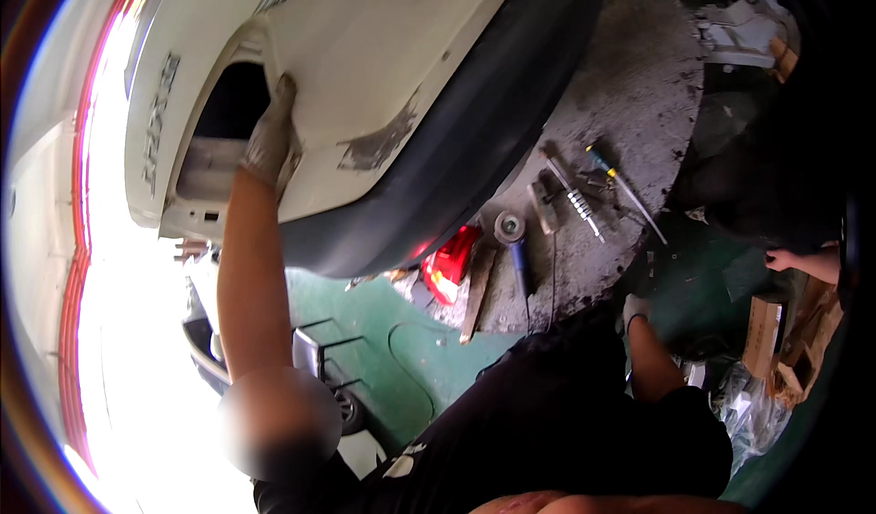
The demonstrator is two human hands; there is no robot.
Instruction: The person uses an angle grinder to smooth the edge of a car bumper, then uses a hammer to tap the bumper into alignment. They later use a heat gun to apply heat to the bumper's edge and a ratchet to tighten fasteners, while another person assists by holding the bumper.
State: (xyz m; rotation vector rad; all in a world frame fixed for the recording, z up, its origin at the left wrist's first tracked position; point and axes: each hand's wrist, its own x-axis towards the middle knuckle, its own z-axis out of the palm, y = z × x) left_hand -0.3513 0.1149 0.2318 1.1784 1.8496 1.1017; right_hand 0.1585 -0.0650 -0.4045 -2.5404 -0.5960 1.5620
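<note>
**Gloved hand on the white car panel**

The left hand, gloved, presses its grip flat against the white painted car rear panel beside a dark opening. The right hand hangs low near scattered tools on the floor; its grip cannot be told.

On the grey concrete floor lie a red tail lamp, a wooden stick, a roll of tape, a blue-handled tool and a yellow-handled screwdriver. Cardboard scraps sit far right, beside green floor.
</note>
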